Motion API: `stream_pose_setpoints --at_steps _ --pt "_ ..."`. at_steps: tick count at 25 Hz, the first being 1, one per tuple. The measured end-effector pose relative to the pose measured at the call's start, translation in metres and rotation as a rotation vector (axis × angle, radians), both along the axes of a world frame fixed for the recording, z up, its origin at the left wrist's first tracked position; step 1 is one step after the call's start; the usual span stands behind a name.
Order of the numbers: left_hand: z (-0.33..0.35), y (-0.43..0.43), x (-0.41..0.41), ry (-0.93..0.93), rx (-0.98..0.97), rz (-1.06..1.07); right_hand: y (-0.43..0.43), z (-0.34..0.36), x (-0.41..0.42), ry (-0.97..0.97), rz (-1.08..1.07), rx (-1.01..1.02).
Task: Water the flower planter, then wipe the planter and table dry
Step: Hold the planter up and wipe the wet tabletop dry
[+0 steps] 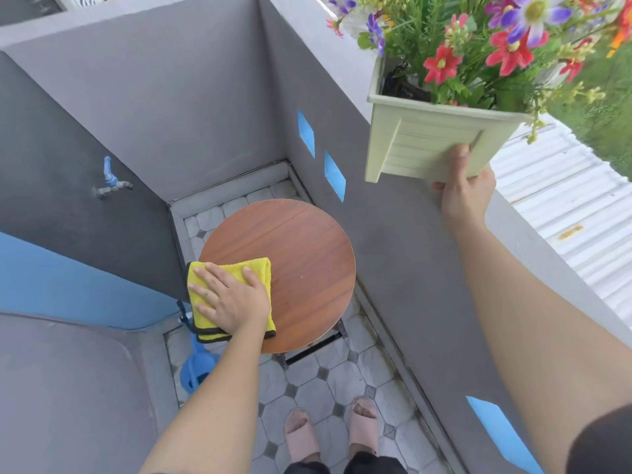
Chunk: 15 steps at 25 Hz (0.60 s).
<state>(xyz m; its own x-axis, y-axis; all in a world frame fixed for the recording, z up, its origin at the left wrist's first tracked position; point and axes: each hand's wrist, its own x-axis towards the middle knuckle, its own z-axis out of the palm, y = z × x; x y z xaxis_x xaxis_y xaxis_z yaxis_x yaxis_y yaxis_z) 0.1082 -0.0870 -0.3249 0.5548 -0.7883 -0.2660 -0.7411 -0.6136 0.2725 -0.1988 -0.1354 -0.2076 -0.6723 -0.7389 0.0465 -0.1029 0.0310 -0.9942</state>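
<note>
A pale green planter [431,142] full of red and purple flowers [478,46] is held up in the air at the upper right, tilted. My right hand [466,189] grips it from below, thumb on its side wall. A round brown wooden table [307,261] stands in the corner below. On its left part lies a folded yellow cloth [256,266] with a dark edge. My left hand [232,299] presses flat on the cloth, fingers spread.
A blue watering can [196,367] stands on the tiled floor [307,388] under the table's left edge. A tap [111,181] sticks out of the grey wall at left. A grey parapet wall [393,251] runs along the right. My feet in pink slippers [331,432] are below.
</note>
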Motion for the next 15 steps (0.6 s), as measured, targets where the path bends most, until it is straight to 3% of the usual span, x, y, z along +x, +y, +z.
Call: stream_pose_setpoints --at_steps 9,12,15 --pt "0.011 0.035 -0.006 0.163 0.01 -0.02 0.0 0.0 0.003 0.005 -0.004 -0.007" --pt "0.01 0.045 0.029 0.063 -0.103 -0.53 0.0 0.0 0.002 -0.007 -0.003 -0.007" --pt "0.004 0.056 0.059 -0.036 -0.012 -1.023 0.0 0.002 0.002 0.001 0.002 -0.006"
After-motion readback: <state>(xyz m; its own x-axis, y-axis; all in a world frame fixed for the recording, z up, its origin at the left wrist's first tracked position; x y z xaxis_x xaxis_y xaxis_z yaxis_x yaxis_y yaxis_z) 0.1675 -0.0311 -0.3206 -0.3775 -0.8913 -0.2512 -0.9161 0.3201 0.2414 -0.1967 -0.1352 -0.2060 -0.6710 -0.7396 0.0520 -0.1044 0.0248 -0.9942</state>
